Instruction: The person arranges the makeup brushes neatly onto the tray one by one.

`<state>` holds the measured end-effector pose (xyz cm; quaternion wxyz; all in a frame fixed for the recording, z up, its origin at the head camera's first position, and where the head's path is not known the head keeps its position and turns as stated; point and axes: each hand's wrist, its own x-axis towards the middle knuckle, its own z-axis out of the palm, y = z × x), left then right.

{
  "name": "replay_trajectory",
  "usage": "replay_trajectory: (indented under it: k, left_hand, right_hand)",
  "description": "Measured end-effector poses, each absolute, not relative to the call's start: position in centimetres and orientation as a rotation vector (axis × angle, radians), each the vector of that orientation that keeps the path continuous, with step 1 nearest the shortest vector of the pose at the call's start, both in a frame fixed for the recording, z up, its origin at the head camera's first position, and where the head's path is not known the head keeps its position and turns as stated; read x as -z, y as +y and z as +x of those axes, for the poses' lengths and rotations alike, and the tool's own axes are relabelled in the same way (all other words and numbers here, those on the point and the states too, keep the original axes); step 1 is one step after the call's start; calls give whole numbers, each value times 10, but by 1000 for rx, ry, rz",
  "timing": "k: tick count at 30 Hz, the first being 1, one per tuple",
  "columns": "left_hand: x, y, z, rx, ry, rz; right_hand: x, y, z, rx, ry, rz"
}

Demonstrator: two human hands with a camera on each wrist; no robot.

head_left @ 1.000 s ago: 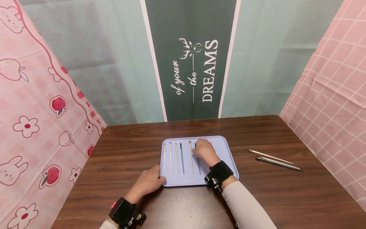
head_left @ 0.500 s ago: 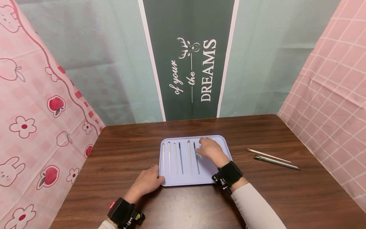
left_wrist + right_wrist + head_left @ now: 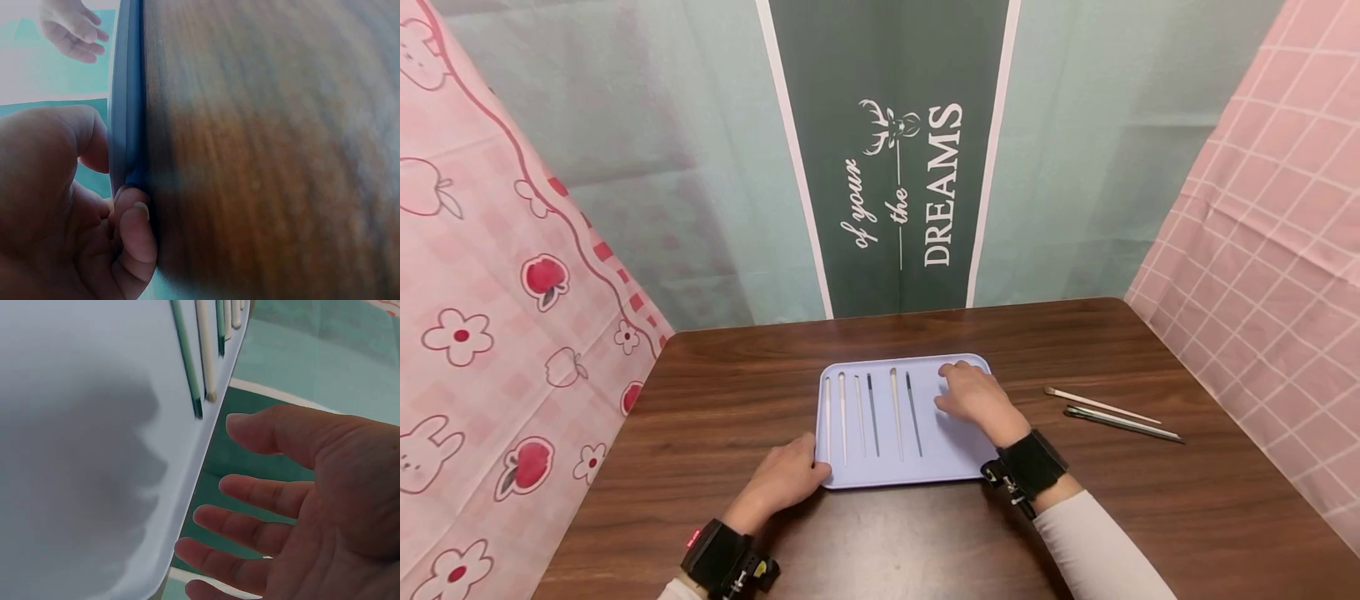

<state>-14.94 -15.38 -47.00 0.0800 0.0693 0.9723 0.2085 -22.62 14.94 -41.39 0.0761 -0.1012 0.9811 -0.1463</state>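
Note:
A lilac tray (image 3: 955, 446) lies on the table with several thin brushes side by side in its left and middle part. Pale brushes (image 3: 897, 417) and dark green ones (image 3: 914, 417) all stand roughly lengthwise, heads toward the far rim. My left hand (image 3: 786, 477) grips the tray's near left corner. In the left wrist view, its thumb and curled fingers (image 3: 139, 234) pinch the rim from both sides. Over the tray's right part hovers my right hand (image 3: 981, 400), holding nothing. Its fingers (image 3: 240, 528) are spread apart in the right wrist view.
Right of the tray, a pale brush (image 3: 1105, 405) lies on the wooden table (image 3: 737, 375), with a small bunch of darker and pale brushes (image 3: 1123, 425) just nearer. Curtains hang behind and at both sides.
My right hand has let go of the dark green brush at the row's right end and moved right with its fingers spreading. The left hand keeps its hold on the tray.

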Motion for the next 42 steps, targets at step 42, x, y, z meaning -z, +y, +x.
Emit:
replay_trajectory:
  k: [42]
  left_hand:
    - [470,-155,-149,-633,2891,196]
  right_hand:
    - [420,244,-197,422,2954,-159]
